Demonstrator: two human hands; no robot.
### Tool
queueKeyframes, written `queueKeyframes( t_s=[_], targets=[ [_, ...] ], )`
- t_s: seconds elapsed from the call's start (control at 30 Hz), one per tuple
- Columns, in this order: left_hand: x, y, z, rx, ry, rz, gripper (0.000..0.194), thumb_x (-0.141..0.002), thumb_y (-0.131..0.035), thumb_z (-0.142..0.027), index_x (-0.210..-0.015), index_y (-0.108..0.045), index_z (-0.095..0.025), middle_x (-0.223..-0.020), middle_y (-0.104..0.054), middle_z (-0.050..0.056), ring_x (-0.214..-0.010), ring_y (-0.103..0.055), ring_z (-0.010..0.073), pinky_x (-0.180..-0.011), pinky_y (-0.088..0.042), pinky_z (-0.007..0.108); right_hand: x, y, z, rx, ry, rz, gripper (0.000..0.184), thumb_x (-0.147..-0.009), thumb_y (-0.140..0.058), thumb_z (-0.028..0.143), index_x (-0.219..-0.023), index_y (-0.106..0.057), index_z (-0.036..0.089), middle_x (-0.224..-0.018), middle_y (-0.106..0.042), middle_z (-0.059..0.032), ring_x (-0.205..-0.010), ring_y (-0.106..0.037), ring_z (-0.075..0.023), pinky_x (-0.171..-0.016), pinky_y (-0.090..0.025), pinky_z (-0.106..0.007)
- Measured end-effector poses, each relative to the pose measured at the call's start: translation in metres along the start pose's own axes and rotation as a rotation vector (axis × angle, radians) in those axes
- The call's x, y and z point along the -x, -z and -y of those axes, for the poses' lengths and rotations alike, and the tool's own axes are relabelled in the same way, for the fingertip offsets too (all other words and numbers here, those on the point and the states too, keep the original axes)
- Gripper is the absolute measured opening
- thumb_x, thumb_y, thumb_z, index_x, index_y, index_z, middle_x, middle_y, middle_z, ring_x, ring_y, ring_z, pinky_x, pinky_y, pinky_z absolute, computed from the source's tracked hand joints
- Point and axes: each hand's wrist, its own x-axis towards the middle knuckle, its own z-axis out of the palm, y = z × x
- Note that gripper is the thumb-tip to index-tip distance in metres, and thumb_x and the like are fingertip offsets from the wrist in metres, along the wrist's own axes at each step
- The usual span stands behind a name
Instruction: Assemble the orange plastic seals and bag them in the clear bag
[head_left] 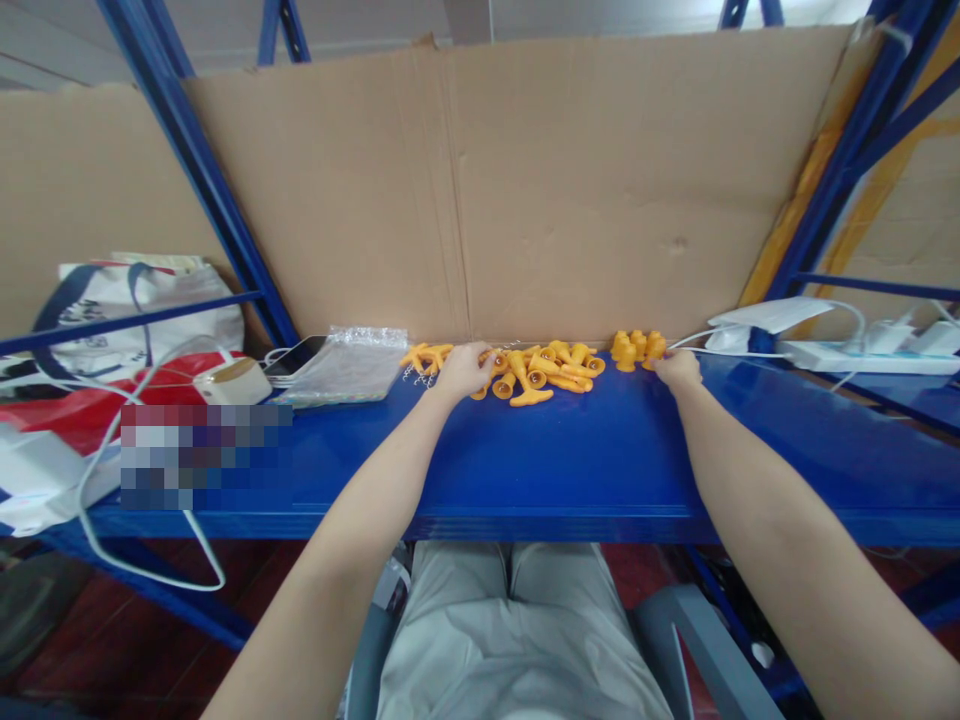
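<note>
My left hand (pixel 466 370) reaches to the left end of a pile of yellow T-handled pieces (pixel 531 395), several with hollow bell-shaped ends. Its fingers are curled, and what they hold is hidden. Beyond that hand lie yellow-handled corkscrews (pixel 427 358) with metal spirals pointing toward me. At the right, small yellow bell-shaped pieces (pixel 628 350) stand upright in a tight group. My right hand (pixel 681 369) is closed at the rightmost yellow piece (pixel 655 346), its fingertips partly hidden.
The blue shelf (pixel 555 460) is backed by a tall cardboard sheet (pixel 600 190). Left are a clear plastic bag (pixel 345 368), a phone (pixel 300 355), white cables and a cloth bag (pixel 180 300). A power strip (pixel 862 357) with cords lies right, beside a blue upright (pixel 840 170).
</note>
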Motion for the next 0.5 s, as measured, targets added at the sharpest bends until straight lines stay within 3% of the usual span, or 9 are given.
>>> queueKeyframes(
  t_s=[0.13, 0.3, 0.5],
  targets=[
    [0.0, 0.0, 0.0, 0.02, 0.013, 0.006, 0.025, -0.091, -0.053, -0.024, -0.1, -0.074, -0.014, -0.101, -0.077, 0.012, -0.091, -0.071, 0.0232, -0.084, -0.053, 0.03, 0.004, 0.0, 0.004, -0.095, -0.135, 0.097, 0.041, -0.079, -0.067, 0.032, -0.117, -0.068, 0.018, -0.117, -0.07, -0.0177, -0.109, -0.067, -0.0364, -0.09, -0.051, -0.048],
    [0.0, -0.001, 0.001, 0.038, 0.012, 0.001, 0.024, -0.092, -0.052, -0.024, -0.1, -0.073, -0.015, -0.1, -0.077, 0.01, -0.091, -0.07, 0.022, -0.084, -0.053, 0.03, 0.011, 0.006, 0.012, -0.07, -0.148, 0.151, 0.035, -0.085, -0.062, 0.037, -0.11, -0.07, 0.014, -0.12, -0.068, -0.0208, -0.115, -0.064, -0.0372, -0.097, -0.047, -0.048],
    [-0.001, -0.001, 0.001, 0.033, 0.016, -0.008, 0.025, -0.093, -0.051, -0.023, -0.102, -0.072, -0.014, -0.104, -0.076, 0.012, -0.095, -0.07, 0.0235, -0.087, -0.052, 0.031, 0.009, 0.003, 0.009, 0.016, -0.073, 0.16, 0.046, -0.088, -0.058, 0.049, -0.112, -0.068, 0.012, -0.116, -0.067, -0.0234, -0.11, -0.065, -0.0373, -0.093, -0.048, -0.053]
  ],
)
